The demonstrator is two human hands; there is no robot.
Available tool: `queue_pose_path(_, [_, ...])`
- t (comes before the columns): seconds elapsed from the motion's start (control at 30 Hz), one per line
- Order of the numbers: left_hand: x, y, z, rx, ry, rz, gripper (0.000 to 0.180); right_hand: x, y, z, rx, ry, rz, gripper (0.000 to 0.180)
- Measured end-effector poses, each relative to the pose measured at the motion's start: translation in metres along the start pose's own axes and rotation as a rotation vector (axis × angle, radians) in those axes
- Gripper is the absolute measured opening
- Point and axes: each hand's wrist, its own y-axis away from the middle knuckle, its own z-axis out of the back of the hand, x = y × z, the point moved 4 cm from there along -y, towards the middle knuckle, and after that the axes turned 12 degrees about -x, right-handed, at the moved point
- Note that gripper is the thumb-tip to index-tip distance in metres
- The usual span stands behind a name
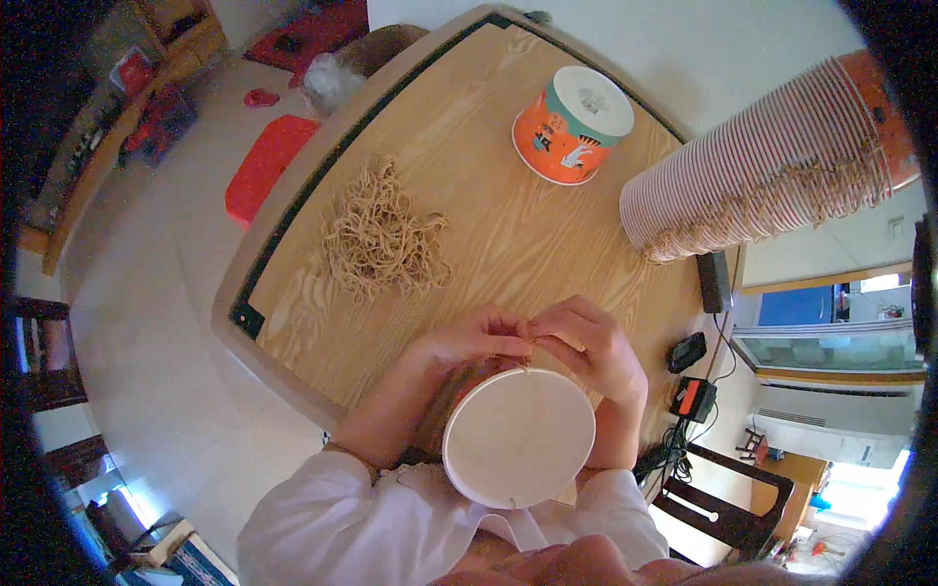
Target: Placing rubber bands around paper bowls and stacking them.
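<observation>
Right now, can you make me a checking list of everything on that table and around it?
Surface: round wooden table with a dark edge strip.
Job's things: paper cup held open side up; a heap of tan strings lies apart from it.
Clutter: orange patterned cup upside down; long stack of cups lying on its side, strings hanging from it.
Hands: left hand and right hand meet at the cup's far rim, fingertips pinching something small, too small to tell.
Cables: black wires by small black devices at the table's right edge.
Surroundings: red stool, pale tiled floor, dark chair.
</observation>
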Motion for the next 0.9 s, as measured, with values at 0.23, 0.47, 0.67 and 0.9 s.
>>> queue_pose_path(0.23, [-0.002, 0.002, -0.002, -0.074, 0.016, -0.009, 0.016, -0.002, 0.000, -0.004, -0.049, -0.039, 0.011, 0.025])
queue_pose_path(0.47, [-0.006, 0.002, -0.005, -0.023, 0.009, 0.016, 0.016, -0.006, 0.002, 0.000, -0.035, -0.003, 0.019, 0.017])
queue_pose_path(0.67, [-0.005, -0.001, -0.006, -0.037, -0.007, 0.020, 0.015, -0.002, 0.000, 0.003, -0.084, -0.021, -0.025, 0.017])
queue_pose_path(0.9, [-0.005, 0.001, -0.008, -0.038, 0.029, 0.028, 0.015, -0.006, 0.002, 0.003, -0.063, 0.000, 0.035, 0.018])
